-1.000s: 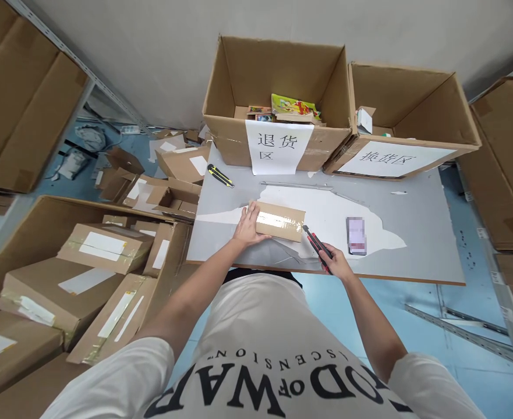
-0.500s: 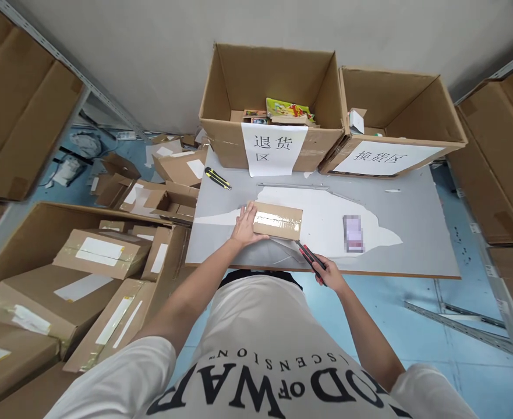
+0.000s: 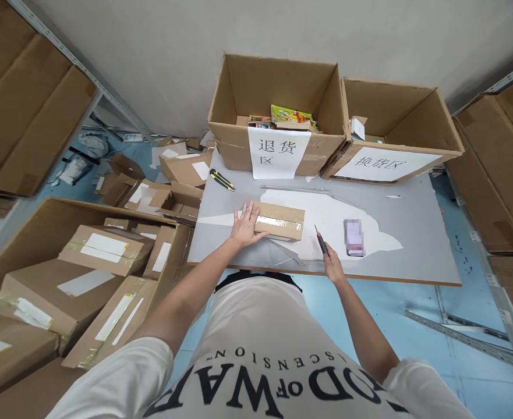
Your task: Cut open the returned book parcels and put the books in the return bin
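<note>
While the left hand (image 3: 246, 225) is pressed flat, fingers spread, on the left end of the small brown cardboard parcel (image 3: 279, 220), its clear tape looks unbroken; just right of it, the red-and-black utility knife (image 3: 321, 241) is gripped in the closed right hand (image 3: 333, 267), so cutting appears not yet done.

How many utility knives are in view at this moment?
2. A red and black utility knife is in the right hand, blade pointing away beside the taped parcel. A yellow and black utility knife lies on the table, far left corner. Others may sit hidden inside boxes.
</note>
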